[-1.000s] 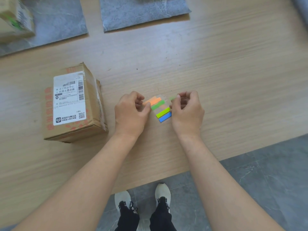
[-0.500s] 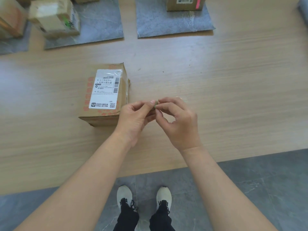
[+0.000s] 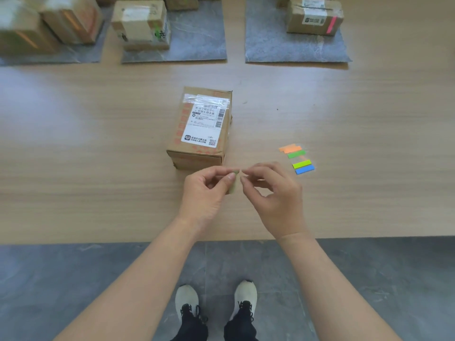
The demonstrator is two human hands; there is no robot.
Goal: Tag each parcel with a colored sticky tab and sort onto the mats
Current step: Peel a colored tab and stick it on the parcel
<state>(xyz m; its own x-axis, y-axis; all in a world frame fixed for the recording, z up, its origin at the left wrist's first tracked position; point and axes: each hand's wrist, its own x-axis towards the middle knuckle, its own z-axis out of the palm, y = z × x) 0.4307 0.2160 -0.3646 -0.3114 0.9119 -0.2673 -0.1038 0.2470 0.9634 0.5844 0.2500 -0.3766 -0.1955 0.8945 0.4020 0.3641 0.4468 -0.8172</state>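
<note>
A pale green sticky tab (image 3: 233,186) is pinched by the left hand (image 3: 209,193) near a brown cardboard parcel (image 3: 200,129), likely for tagging; the right hand (image 3: 273,195) grip cannot be told.

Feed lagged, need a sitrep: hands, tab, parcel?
Left hand pinches pale green sticky tab; right hand at its edge, contact unclear. Cardboard parcel just beyond, no tab showing. Nothing between them.

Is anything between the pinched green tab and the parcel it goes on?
Nothing visible. The left hand pinches the green tab just in front of the parcel; the tab sheet lies off to the right on the table.
</note>
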